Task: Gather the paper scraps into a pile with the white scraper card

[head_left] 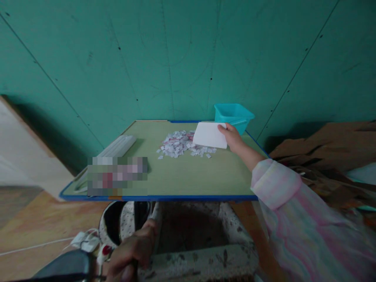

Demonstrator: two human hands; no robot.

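Observation:
My right hand (230, 135), reaching over the table from a pastel striped sleeve, grips a white paper pad (209, 135) by its right edge, thumb on top. The pad is above the right part of a pile of small white paper scraps (176, 145), hiding some of them; a few reddish bits show in the pile. Low in the view, below the table's front edge, my left hand (133, 248) is closed round something dark that I cannot make out. A turquoise plastic bin (233, 111) stands at the back right, just behind the right hand.
The light green tabletop (176, 176) has blue taped edges and meets a green wall (188, 58). White strips (120, 147) lie at its left beside a blurred-out patch. Under the front edge sits a patterned fabric container (199, 258). Brown cardboard (320, 152) is heaped at the right.

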